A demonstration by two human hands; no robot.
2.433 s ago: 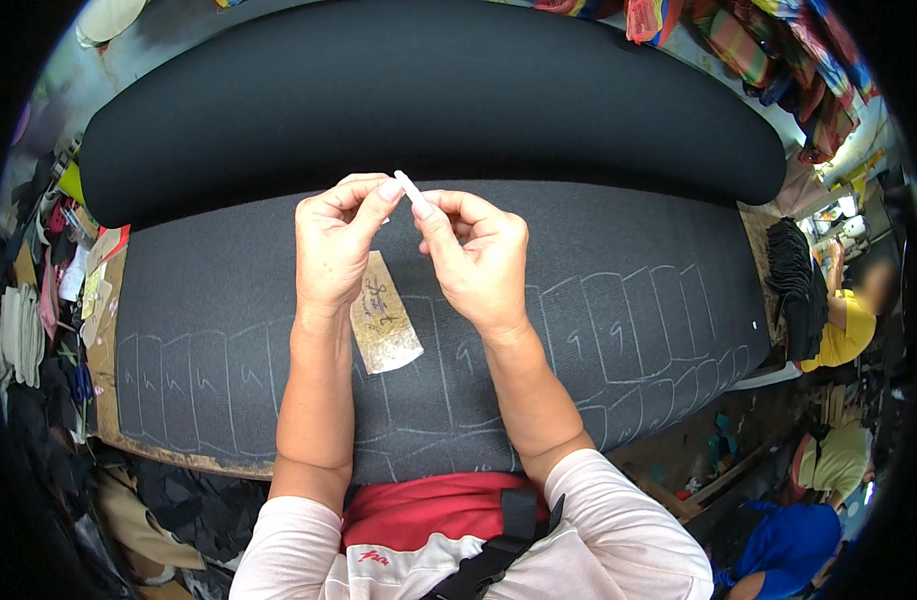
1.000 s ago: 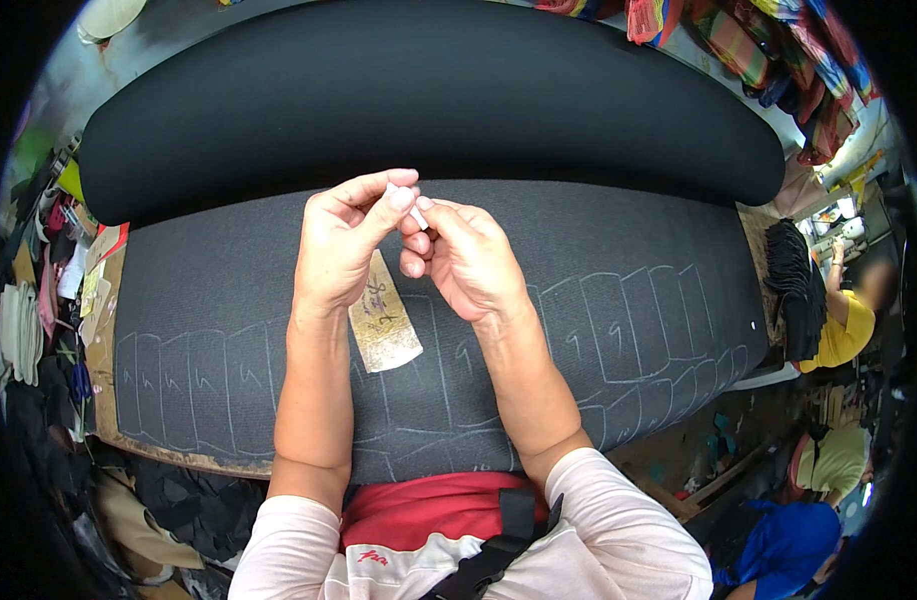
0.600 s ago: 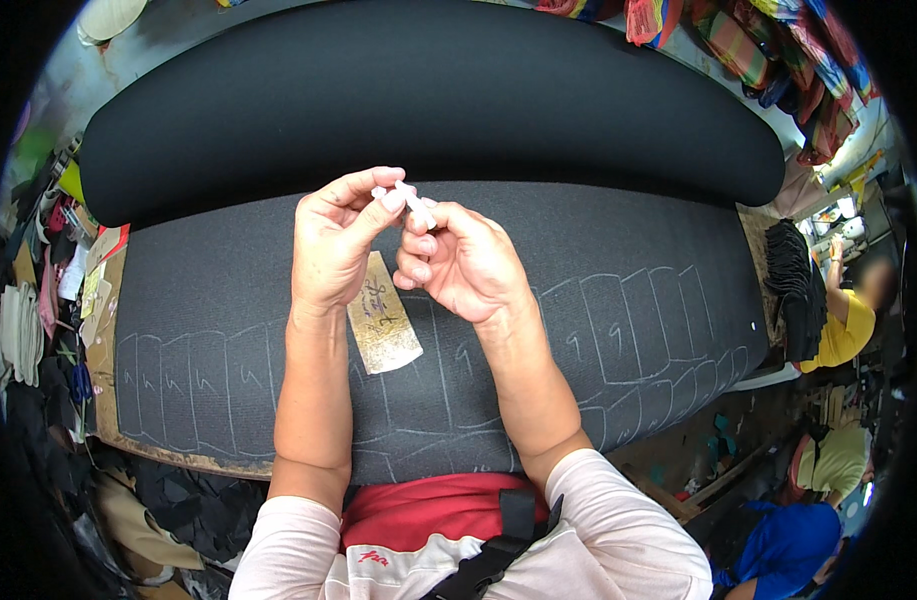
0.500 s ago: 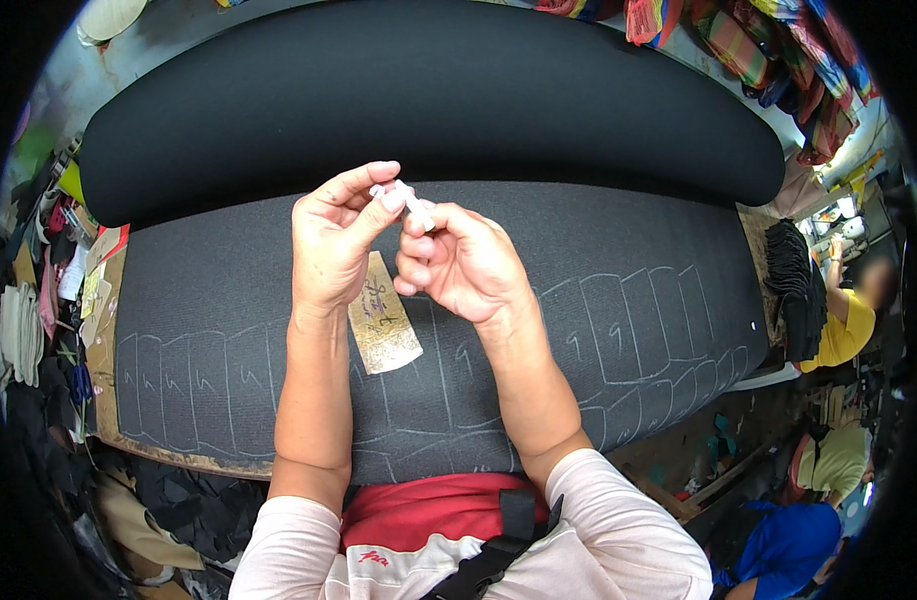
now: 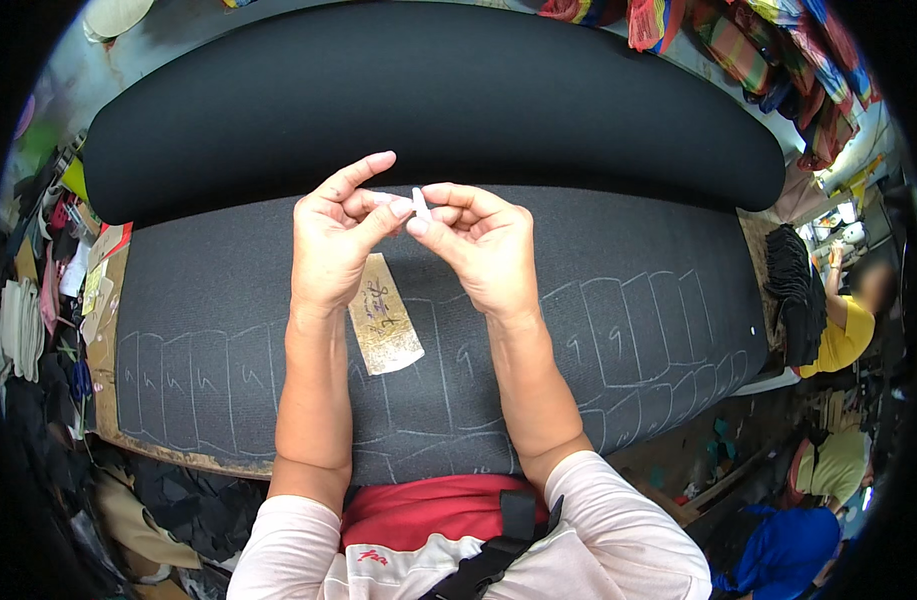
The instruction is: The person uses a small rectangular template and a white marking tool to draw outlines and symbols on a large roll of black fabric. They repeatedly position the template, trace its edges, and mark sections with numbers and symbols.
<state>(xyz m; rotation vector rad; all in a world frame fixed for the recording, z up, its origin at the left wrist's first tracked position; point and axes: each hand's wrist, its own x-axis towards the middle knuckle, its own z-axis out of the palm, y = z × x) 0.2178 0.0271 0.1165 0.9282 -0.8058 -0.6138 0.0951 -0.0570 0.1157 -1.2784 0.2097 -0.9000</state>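
My left hand and my right hand meet above the far part of a dark cloth. Between my right thumb and forefinger is a small white piece of chalk, pinched and tilted upward. The left thumb and middle finger close together against its left side, while the left forefinger points up and away. Whether a second white bit sits in the left pinch is hard to make out. Below the hands, a worn tan pattern card with handwriting lies on the cloth, among rows of white drawn outlines.
A thick roll of black cloth spans the table's far side. Stacked black pieces stand at the right end, near a person in yellow. Scraps and scissors crowd the left. More people sit at lower right.
My right hand has turned and risen slightly, its forefinger now stretched over the chalk. The left forefinger has lifted away from the thumb. The white piece now stands more upright.
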